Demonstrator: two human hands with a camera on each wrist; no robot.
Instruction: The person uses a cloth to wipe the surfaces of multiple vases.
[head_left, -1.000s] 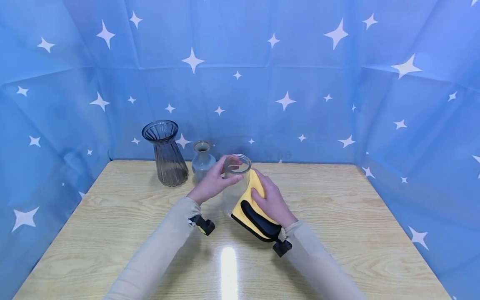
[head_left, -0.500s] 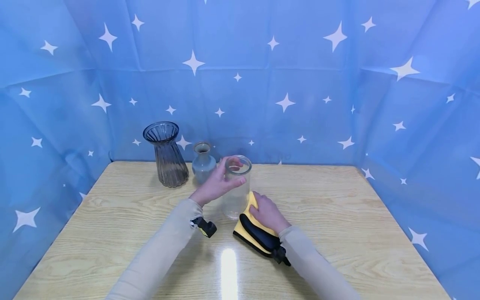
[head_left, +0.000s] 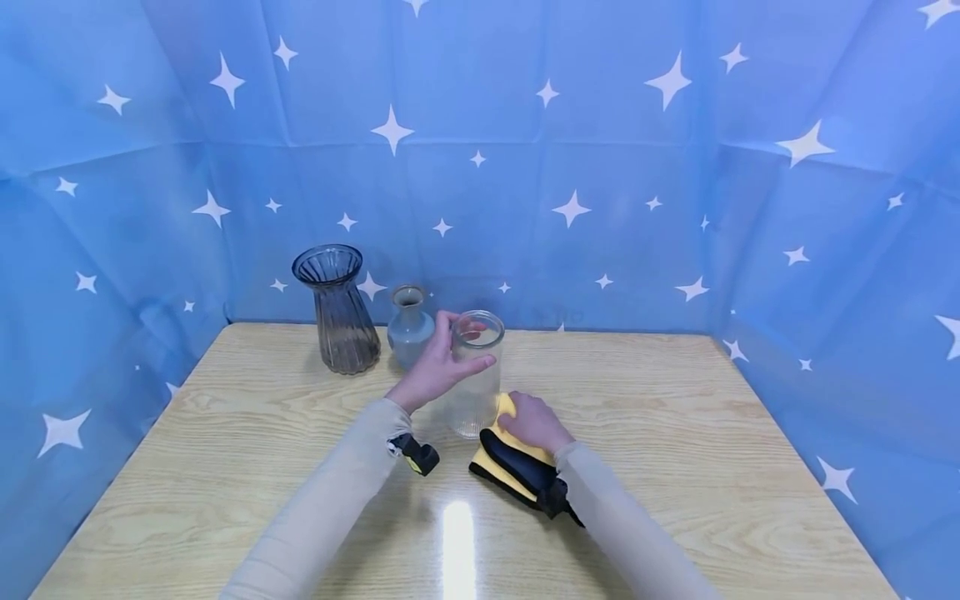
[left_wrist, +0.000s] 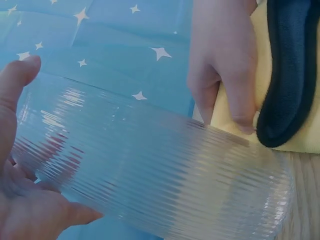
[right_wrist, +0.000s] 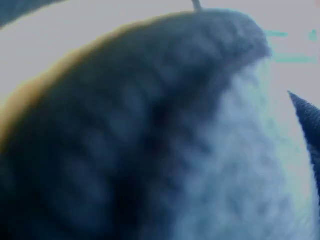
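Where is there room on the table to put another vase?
The right half of the table is bare, from the yellow cloth to the blue star curtain. The front left, by the left sleeve, is bare too. The back left is crowded: dark ribbed vase, small blue vase, and clear ribbed jar held by the left hand.

Both arms reach forward in pale sleeves, each wrist wearing a small camera, the left hand (head_left: 437, 367) raised with fingers and thumb curled round something upright while the right hand (head_left: 531, 421) lies lower, close beside it, palm down with fingers bent and pressing.
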